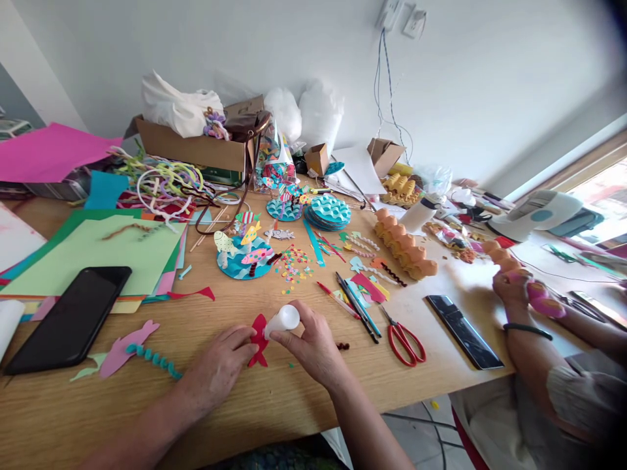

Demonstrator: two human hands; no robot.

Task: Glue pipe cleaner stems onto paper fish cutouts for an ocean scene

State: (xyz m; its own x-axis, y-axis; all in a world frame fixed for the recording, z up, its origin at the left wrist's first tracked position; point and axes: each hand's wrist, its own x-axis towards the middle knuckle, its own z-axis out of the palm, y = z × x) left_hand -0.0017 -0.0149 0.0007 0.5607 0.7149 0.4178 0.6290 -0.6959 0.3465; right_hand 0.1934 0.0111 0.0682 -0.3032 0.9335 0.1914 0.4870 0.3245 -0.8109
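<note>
A red paper fish (258, 349) lies on the wooden table in front of me. My left hand (220, 359) pins its left edge with the fingertips. My right hand (313, 343) grips a small white glue bottle (285, 318), tipped over with its lower end at the fish's right side; the exact contact point is hidden. Left of my left hand lie a pink paper fish (128, 349) and a teal twisted pipe cleaner (154, 361). Beyond the red fish stands a blue wavy disc (238, 267) with several paper fish mounted on it.
Red-handled scissors (406, 343), pencils (360, 310) and a phone (463, 331) lie to the right. Confetti dots (294, 264) are scattered ahead. A black phone (71, 316) rests at left by coloured paper (93, 251). At far right, a co-worker's hands (514, 287) hold a painted egg-carton strip (546, 303).
</note>
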